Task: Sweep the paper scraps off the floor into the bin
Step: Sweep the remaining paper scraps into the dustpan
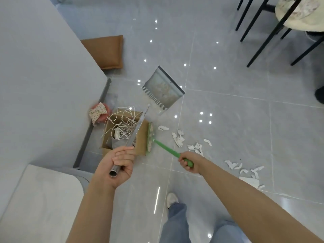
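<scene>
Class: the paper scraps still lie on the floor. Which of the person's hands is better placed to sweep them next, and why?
The right hand: it grips the green broom, whose head sits right beside the paper scraps. The left hand holds the dustpan handle.

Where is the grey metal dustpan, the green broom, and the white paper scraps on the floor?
Grey metal dustpan (162, 88): head view, middle of its pan.
Green broom (167, 149): head view, on its handle.
White paper scraps (178, 140): head view, the pile nearest the broom head.

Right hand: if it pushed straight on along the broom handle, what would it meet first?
Probably the cardboard box: the right hand points the green broom at its side, with the head apparently already against it; depth is unclear.
</scene>
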`<state>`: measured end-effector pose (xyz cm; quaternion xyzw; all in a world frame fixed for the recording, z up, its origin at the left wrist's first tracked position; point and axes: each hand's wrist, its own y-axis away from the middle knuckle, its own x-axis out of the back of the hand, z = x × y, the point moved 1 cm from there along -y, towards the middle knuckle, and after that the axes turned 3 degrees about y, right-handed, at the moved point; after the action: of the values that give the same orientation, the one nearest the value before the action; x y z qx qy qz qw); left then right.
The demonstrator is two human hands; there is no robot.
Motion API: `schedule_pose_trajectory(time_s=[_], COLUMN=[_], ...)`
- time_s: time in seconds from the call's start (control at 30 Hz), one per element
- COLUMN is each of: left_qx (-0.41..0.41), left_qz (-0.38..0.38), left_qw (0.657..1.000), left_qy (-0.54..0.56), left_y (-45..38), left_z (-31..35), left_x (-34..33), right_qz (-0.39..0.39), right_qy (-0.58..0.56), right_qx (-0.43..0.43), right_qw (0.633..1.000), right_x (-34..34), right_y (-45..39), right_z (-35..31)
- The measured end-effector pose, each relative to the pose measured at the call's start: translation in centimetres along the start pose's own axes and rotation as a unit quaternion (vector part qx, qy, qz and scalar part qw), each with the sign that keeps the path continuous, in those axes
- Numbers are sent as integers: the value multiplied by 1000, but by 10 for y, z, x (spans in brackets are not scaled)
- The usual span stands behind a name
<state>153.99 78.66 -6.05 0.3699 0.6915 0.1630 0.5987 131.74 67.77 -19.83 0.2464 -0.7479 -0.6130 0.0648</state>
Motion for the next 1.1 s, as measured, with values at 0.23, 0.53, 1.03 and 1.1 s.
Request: schedule_pose_trajectory(time_s=[0.23,0.53,1.03,1.1], left_qx=[5,8,50,55], left_qz=[27,62,57,67], left_qw=[998,997,994,994], left_qy=[-54,-44,-80,-73], left_y=[1,-23,-49,-51], left_z=[17,5,-40,-40], left_x=[6,-1,-18,-13], right_qz=[-12,61,150,200], right_qy=[-159,-298,-148,-82], right_qx=[-18,-50,22,47], right_qw=[987,951,977,975], right_x=[-13,83,152,147], right_y=[-56,21,110,102], right_z=[-25,68,59,39])
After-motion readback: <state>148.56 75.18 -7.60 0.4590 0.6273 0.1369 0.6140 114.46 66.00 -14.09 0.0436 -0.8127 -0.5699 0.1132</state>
